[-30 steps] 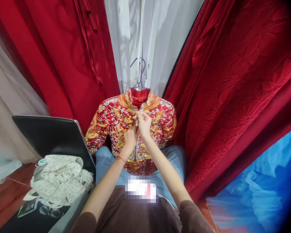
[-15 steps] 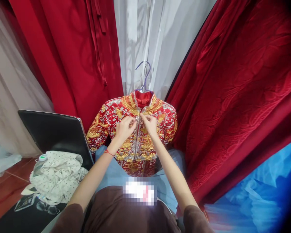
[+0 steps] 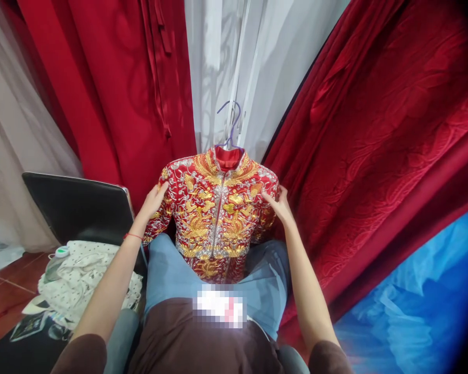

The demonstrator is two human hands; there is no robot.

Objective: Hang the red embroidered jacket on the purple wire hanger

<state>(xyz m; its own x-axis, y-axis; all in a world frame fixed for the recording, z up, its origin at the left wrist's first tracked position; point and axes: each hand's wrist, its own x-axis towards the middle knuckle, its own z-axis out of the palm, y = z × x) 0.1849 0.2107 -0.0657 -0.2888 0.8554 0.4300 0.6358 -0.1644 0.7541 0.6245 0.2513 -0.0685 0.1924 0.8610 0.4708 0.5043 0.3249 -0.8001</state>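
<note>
A red jacket (image 3: 214,208) with dense gold and silver embroidery stands upright in front of me, its stand-up collar at the top and its front edges meeting down the middle. It is on a purple wire hanger (image 3: 236,122). My left hand (image 3: 156,200), with a red string on the wrist, is closed around the upper sleeve at the left. At the opposite sleeve, my right hand (image 3: 280,203) grips with the thumb in front and fingers at the outer side, partly hidden. The jacket's lower part lies between my knees in blue trousers (image 3: 167,270).
Red cloths hang left (image 3: 97,78) and right (image 3: 374,130), with white fabric (image 3: 214,67) between. Left stand a black chair back (image 3: 78,208), a bundled dotted cloth (image 3: 81,275) and a small packet (image 3: 29,326). Blue tulle (image 3: 409,317) lies lower right.
Both hands have left the jacket's front opening near the collar and moved apart, outward to the two sleeves. They now hold the jacket by its sides.
</note>
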